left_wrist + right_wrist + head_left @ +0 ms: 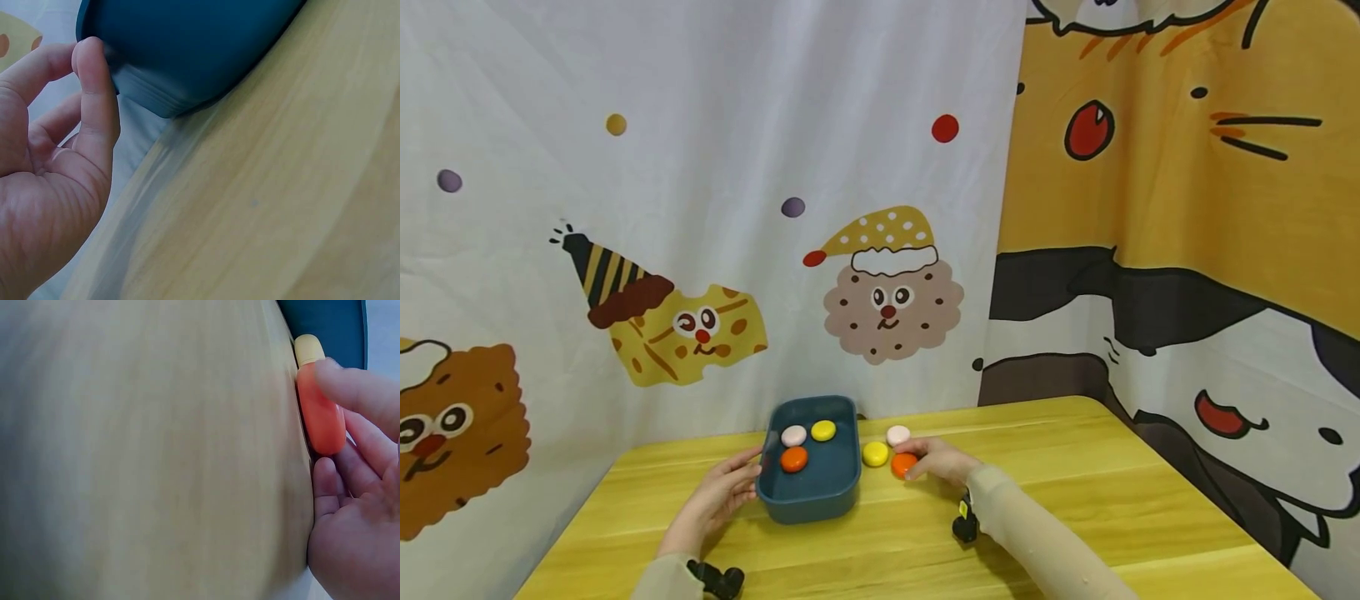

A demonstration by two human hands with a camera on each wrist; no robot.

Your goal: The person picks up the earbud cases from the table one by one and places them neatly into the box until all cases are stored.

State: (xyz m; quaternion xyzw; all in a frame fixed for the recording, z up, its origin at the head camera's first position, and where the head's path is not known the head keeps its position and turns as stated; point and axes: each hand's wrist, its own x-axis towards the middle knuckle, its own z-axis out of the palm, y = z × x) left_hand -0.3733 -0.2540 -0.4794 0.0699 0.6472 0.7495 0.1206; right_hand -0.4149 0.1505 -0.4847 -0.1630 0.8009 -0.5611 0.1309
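A dark blue plastic box (811, 508) stands on the table, with a white disc (793, 436), a yellow disc (823, 430) and an orange disc (793, 459) lying inside. At its left side my left hand (722, 490) pinches the rim between thumb (94, 69) and fingers. My right hand (942, 461) is to the right of the box, gripping a second orange disc (320, 415) low at the tabletop, thumb over its edge. Close by lie another yellow disc (875, 454) and another white disc (898, 435), between the box and that hand.
The yellow wood-grain table (1045, 500) has its back edge just behind the box. A white curtain (715, 167) with cartoon prints hangs behind it, and a cartoon cat print (1150, 192) covers the right side. Black wrist cameras sit on both sleeves.
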